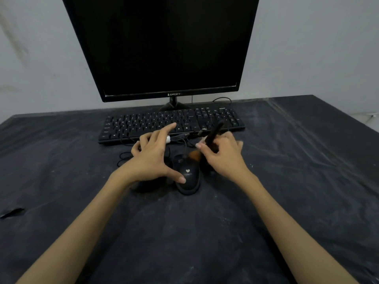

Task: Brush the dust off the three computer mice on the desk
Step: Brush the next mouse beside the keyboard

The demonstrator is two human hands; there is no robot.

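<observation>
A black mouse [188, 177] with a pale heart mark lies in the middle of the desk. My left hand [152, 155] is spread over its left side, thumb tip touching the mouse's rear left, forefinger stretched toward the keyboard. My right hand [222, 155] grips a black-handled brush [213, 133]; its blurred brown bristles [194, 155] meet the mouse's front. A second dark mouse [206, 163] shows partly under my right hand. A third dark shape [143, 184] lies below my left palm, mostly hidden.
A black keyboard [170, 121] lies just behind the hands, with a dark monitor [162, 46] behind it. Mouse cables [125, 157] and a white plug [168, 139] trail between the keyboard and the mice. The desk [287, 181] wears a dark, dusty, wrinkled cover.
</observation>
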